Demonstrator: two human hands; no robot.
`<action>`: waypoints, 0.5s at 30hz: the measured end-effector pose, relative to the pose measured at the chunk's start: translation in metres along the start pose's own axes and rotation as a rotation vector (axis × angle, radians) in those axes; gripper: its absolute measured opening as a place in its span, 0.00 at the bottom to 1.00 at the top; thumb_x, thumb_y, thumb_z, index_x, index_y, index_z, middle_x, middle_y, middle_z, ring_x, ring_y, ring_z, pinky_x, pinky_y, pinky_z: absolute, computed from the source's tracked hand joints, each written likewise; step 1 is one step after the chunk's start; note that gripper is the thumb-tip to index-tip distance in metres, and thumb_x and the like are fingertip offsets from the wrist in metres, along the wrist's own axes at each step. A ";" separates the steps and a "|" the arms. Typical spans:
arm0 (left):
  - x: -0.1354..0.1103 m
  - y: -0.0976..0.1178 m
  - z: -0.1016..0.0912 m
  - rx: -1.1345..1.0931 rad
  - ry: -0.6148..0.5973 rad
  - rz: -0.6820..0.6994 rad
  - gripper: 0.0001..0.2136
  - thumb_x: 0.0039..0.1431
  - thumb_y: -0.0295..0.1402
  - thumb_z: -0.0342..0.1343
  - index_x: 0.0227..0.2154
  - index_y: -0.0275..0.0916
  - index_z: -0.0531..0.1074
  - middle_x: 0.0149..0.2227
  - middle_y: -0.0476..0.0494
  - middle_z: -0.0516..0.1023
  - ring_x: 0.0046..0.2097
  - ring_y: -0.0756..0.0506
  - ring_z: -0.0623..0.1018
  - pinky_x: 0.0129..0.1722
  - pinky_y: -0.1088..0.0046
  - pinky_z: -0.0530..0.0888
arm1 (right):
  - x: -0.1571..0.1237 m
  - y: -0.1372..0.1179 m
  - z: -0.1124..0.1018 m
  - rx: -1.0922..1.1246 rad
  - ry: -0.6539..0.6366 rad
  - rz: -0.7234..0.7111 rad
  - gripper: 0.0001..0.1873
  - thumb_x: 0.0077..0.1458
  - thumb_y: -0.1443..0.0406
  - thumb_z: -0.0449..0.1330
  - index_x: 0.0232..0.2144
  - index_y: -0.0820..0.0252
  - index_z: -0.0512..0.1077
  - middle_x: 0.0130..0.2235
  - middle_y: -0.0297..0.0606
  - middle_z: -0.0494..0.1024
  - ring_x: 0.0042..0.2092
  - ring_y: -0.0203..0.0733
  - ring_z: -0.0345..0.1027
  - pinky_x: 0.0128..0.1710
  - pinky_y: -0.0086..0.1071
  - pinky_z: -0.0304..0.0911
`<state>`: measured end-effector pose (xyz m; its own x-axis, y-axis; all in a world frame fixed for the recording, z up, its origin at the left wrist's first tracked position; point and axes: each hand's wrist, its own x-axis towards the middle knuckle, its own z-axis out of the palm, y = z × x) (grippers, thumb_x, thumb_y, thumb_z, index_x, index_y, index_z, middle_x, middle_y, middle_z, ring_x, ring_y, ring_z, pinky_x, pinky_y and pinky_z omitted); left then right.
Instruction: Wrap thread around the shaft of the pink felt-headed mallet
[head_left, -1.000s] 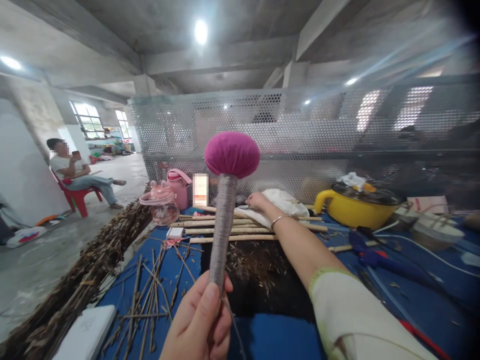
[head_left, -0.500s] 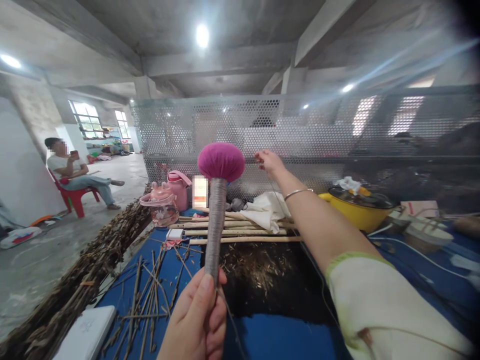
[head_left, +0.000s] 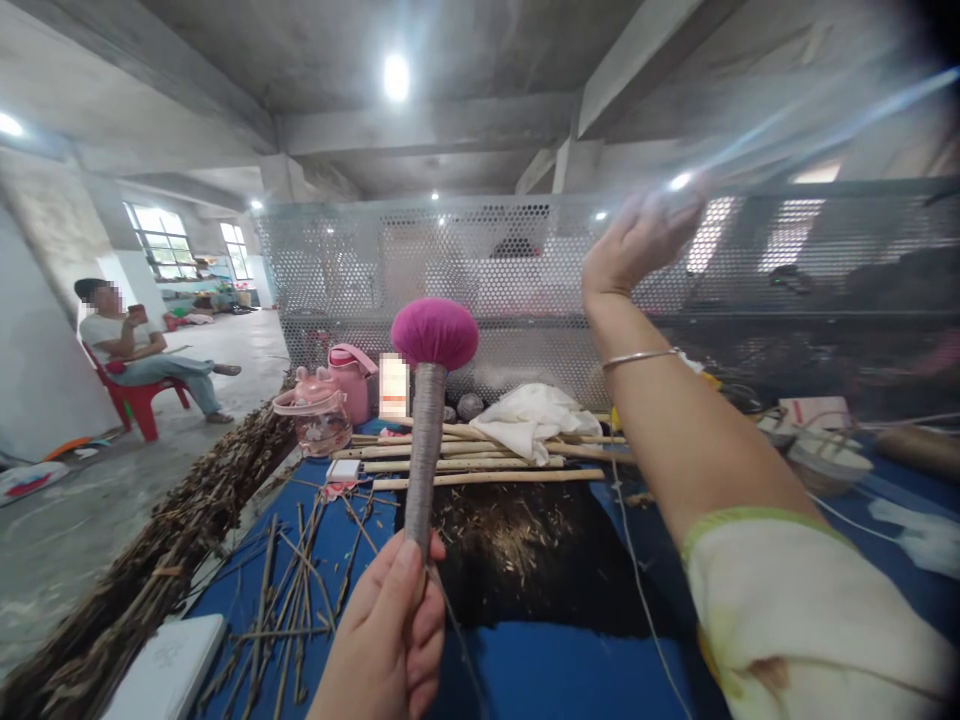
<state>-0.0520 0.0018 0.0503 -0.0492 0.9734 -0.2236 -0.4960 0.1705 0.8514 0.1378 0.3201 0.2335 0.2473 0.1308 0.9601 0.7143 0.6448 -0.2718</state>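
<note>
My left hand point(head_left: 390, 620) is wrapped round the lower end of a stick-like handle point(head_left: 426, 440), closely wound with grey thread. The handle stands nearly upright and carries a round, gathered magenta cloth head point(head_left: 435, 333), so the whole looks like a padded mallet. Below my left fingers a loose strand trails down. My right hand point(head_left: 637, 240) is raised at upper right, apart from the mallet, its fingers smeared by motion. A grey thread point(head_left: 636, 570) hangs beneath my right forearm; whether the fingers hold it cannot be made out.
Peeled sticks point(head_left: 480, 465) and a white cloth point(head_left: 532, 420) lie behind a dark mat point(head_left: 525, 560). Thin twigs point(head_left: 292, 610) are scattered at left, beside bundled dry stalks point(head_left: 187, 520). Pink bottles point(head_left: 351, 385) stand before a perforated metal screen point(head_left: 510, 280). A person point(head_left: 127, 330) sits far left.
My right hand has swung up and to the right, away from the magenta head. The left hand keeps its hold on the mallet, and the view has shifted slightly.
</note>
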 end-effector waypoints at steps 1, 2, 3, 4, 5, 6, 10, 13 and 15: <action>0.000 0.000 0.000 -0.003 -0.006 0.001 0.23 0.44 0.55 0.53 0.35 0.41 0.62 0.15 0.60 0.54 0.14 0.60 0.48 0.10 0.87 0.50 | -0.009 -0.006 -0.007 -0.040 0.129 0.049 0.21 0.62 0.60 0.36 0.41 0.62 0.66 0.58 0.51 0.49 0.60 0.49 0.31 0.53 0.51 0.34; 0.001 -0.001 0.000 -0.005 -0.013 0.004 0.23 0.44 0.55 0.53 0.35 0.41 0.62 0.15 0.60 0.54 0.14 0.60 0.48 0.10 0.87 0.50 | -0.021 -0.011 -0.011 -0.083 0.215 0.076 0.21 0.62 0.60 0.37 0.40 0.63 0.67 0.60 0.51 0.45 0.61 0.49 0.30 0.54 0.50 0.32; 0.001 -0.001 -0.001 -0.007 -0.018 0.008 0.23 0.44 0.55 0.53 0.35 0.41 0.61 0.15 0.60 0.54 0.14 0.59 0.48 0.09 0.87 0.50 | -0.034 -0.014 -0.012 -0.107 0.178 0.062 0.19 0.61 0.60 0.40 0.39 0.64 0.68 0.60 0.51 0.44 0.61 0.48 0.31 0.55 0.49 0.33; 0.001 -0.001 -0.001 -0.007 -0.019 0.012 0.23 0.44 0.54 0.53 0.35 0.41 0.61 0.15 0.60 0.54 0.14 0.59 0.48 0.09 0.87 0.50 | -0.049 -0.013 -0.011 -0.106 0.086 0.063 0.17 0.60 0.61 0.43 0.38 0.64 0.68 0.60 0.51 0.47 0.60 0.48 0.35 0.55 0.48 0.35; 0.002 -0.002 -0.001 -0.004 -0.018 0.016 0.22 0.45 0.54 0.53 0.35 0.41 0.61 0.15 0.60 0.54 0.14 0.59 0.48 0.09 0.87 0.50 | -0.063 -0.011 -0.009 -0.080 -0.066 0.107 0.14 0.58 0.62 0.46 0.36 0.63 0.68 0.58 0.51 0.52 0.59 0.48 0.40 0.54 0.46 0.38; 0.002 -0.002 -0.001 0.002 -0.014 0.020 0.22 0.46 0.53 0.53 0.35 0.41 0.61 0.15 0.60 0.54 0.14 0.59 0.48 0.10 0.86 0.51 | -0.075 -0.007 -0.007 -0.028 -0.263 0.207 0.13 0.57 0.62 0.46 0.33 0.63 0.68 0.53 0.51 0.60 0.55 0.47 0.48 0.52 0.45 0.44; 0.005 -0.004 -0.006 0.044 -0.022 0.035 0.20 0.48 0.52 0.51 0.35 0.41 0.61 0.16 0.59 0.53 0.14 0.59 0.49 0.09 0.86 0.51 | -0.106 0.008 -0.022 0.164 -0.938 0.631 0.13 0.55 0.61 0.45 0.29 0.63 0.65 0.26 0.40 0.69 0.27 0.36 0.60 0.29 0.32 0.58; 0.009 -0.006 -0.010 0.091 -0.081 0.055 0.19 0.50 0.51 0.50 0.35 0.41 0.62 0.16 0.59 0.53 0.14 0.59 0.49 0.09 0.86 0.51 | -0.118 0.001 -0.082 0.179 -1.224 0.706 0.09 0.48 0.62 0.55 0.26 0.63 0.68 0.18 0.33 0.65 0.17 0.30 0.51 0.19 0.27 0.50; 0.010 -0.007 -0.012 0.122 -0.123 0.082 0.17 0.52 0.50 0.49 0.35 0.41 0.62 0.16 0.59 0.53 0.14 0.59 0.49 0.09 0.86 0.52 | -0.127 -0.014 -0.146 0.190 -1.433 0.721 0.10 0.39 0.64 0.63 0.27 0.63 0.71 0.17 0.33 0.67 0.17 0.31 0.54 0.17 0.27 0.49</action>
<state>-0.0593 0.0086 0.0361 0.0248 0.9949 -0.0973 -0.3856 0.0993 0.9173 0.1922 0.1843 0.1060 -0.3828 0.9220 -0.0581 0.6119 0.2059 -0.7637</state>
